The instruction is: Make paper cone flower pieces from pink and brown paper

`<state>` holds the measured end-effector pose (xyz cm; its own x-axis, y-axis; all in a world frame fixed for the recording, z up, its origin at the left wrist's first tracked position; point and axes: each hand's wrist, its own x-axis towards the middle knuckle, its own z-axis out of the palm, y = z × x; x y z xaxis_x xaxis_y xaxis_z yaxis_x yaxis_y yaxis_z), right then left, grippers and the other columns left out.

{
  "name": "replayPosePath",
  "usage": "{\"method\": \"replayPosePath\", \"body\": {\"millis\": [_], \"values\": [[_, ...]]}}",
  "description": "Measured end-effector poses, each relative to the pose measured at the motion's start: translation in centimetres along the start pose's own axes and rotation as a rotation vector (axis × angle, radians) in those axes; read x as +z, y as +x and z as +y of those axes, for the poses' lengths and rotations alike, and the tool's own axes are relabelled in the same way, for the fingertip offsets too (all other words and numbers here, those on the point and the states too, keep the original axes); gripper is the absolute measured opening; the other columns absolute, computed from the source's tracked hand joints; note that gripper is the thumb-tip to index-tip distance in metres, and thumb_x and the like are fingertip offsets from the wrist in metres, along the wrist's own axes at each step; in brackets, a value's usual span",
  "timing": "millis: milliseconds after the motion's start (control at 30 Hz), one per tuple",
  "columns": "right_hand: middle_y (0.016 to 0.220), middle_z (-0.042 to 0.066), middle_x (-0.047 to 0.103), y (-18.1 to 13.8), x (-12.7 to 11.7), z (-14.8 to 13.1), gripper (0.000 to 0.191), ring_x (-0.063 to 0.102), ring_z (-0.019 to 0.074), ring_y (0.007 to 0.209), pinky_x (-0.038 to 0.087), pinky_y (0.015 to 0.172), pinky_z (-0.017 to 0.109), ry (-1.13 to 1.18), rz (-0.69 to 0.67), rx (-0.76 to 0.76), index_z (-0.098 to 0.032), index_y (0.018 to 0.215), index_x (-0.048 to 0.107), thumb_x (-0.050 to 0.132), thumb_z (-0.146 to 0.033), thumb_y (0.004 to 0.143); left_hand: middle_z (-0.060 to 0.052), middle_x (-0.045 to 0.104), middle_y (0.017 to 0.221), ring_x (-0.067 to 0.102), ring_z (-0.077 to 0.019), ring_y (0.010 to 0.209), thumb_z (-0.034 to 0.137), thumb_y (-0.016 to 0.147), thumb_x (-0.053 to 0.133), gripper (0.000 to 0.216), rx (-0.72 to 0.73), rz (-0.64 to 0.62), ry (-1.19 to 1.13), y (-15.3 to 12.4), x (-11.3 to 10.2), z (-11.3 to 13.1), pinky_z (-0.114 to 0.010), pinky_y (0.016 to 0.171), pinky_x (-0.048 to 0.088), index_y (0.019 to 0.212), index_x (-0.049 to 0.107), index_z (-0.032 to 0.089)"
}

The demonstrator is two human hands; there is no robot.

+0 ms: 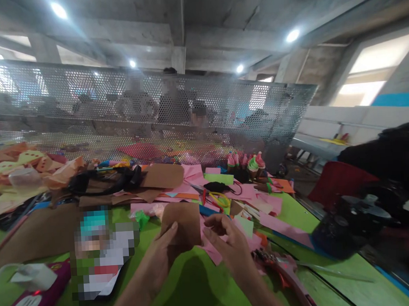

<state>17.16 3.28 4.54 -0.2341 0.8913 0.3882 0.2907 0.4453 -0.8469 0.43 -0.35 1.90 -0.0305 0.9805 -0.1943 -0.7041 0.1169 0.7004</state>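
Just below the centre of the frame, we have a brown paper piece (185,221) upright over the table, its near corners rounded or hidden by fingers. Our left hand (166,246) pinches its left side, thumb on the front face; our right hand (229,237) is apart from the left, curled beside the right edge, and we cannot tell whether its fingertips grip anything. Around them, we see pink paper (215,255) under the right hand and bare green tabletop (185,292) at the bottom centre. Toward the lower right lies a pink glue gun (292,277); at the lower left, a purple power strip (35,304) bears a white charger (34,277). Across the upper half stretches a perforated metal screen (143,113), with people behind it.
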Motion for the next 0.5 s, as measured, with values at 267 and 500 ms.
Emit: {"method": "replayPosePath", "body": {"millis": [267,500], "values": [[0.075,0.002,0.065,0.3,0.6,0.8,0.015,0.061,0.02,0.073,0.049,0.067,0.03,0.236,-0.073,0.157,-0.019,0.081,0.062,0.065,-0.032,0.074,-0.009,0.076,0.098,0.07,-0.0211,0.08,0.043,0.074,0.076,0.039,-0.036,-0.053,0.218,-0.8,-0.1,-0.1,-0.028,0.068,0.053,0.103,0.072,0.016],[0.094,0.006,0.074,0.4,-0.4,0.2,0.023,0.064,0.0269,0.094,0.047,0.085,0.036,0.157,-0.142,0.112,-0.019,0.09,0.074,0.059,-0.024,0.074,-0.006,0.076,0.097,0.066,-0.0234,0.092,0.048,0.07,0.075,0.04,0.192,-0.063,0.525,0.2,-0.9,1.2,-0.029,0.081,0.048,0.099,0.074,0.02]]}}
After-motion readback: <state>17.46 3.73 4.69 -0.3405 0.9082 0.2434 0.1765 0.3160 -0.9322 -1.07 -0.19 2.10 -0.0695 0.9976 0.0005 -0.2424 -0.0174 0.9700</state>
